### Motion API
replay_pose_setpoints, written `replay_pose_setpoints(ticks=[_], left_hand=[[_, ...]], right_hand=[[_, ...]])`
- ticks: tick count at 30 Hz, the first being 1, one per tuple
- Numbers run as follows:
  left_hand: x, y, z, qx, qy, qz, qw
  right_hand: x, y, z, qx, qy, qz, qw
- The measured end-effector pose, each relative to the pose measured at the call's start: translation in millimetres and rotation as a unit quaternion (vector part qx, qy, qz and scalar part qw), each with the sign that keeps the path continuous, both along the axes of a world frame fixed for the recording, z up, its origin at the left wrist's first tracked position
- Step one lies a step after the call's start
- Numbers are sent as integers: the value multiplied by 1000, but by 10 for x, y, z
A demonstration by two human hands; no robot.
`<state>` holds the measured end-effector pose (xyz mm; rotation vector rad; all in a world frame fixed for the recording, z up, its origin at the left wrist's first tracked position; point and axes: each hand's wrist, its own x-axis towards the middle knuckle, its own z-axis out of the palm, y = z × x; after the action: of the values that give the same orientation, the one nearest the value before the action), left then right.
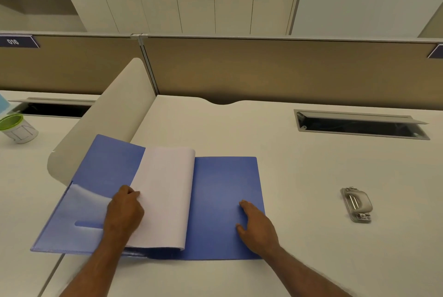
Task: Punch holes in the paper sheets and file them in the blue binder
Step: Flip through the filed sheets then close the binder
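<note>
The blue binder [225, 191] lies open on the white desk in front of me. A stack of white paper sheets [165, 191] rests along its spine, curved over toward the left cover. My left hand [124, 210] grips the left edge of that stack, fingers curled around it. My right hand [256, 224] lies flat on the right blue cover, fingers apart, holding nothing. The grey metal hole punch [356, 204] sits on the desk well to the right of the binder, apart from both hands.
A curved white divider [112, 114] rises behind the binder's left cover. A green-rimmed cup [16, 129] stands on the neighbouring desk at far left. An open cable slot [359, 124] is at back right, before a tan partition [263, 69].
</note>
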<state>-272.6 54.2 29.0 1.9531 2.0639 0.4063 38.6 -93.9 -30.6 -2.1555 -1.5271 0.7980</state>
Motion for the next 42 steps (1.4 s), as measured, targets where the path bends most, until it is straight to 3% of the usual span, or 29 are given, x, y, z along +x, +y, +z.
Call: replay_pose_setpoints(ticks=[3, 7, 15, 22, 29, 35, 42], left_hand=[[0, -43, -24, 10, 166, -55, 985], [54, -157, -90, -26, 207, -57, 976], [91, -205, -146, -59, 182, -61, 980], [328, -277, -171, -72, 86, -110, 988], [828, -576, -168, -72, 16, -171, 983], [1287, -887, -215, -64, -10, -280, 958], [1548, -1008, -312, -96, -29, -315, 944]], right_hand=[[-4, -1, -5, -1, -2, 1, 1000], [1, -15, -10, -6, -8, 8, 1000], [7, -5, 17, -13, -7, 10, 1000], [-21, 16, 64, -11, 38, -21, 999], [-112, 128, 276, 20, 142, -88, 986], [-282, 313, 559, 48, 321, -84, 942], [-222, 325, 534, 53, 230, -83, 968]])
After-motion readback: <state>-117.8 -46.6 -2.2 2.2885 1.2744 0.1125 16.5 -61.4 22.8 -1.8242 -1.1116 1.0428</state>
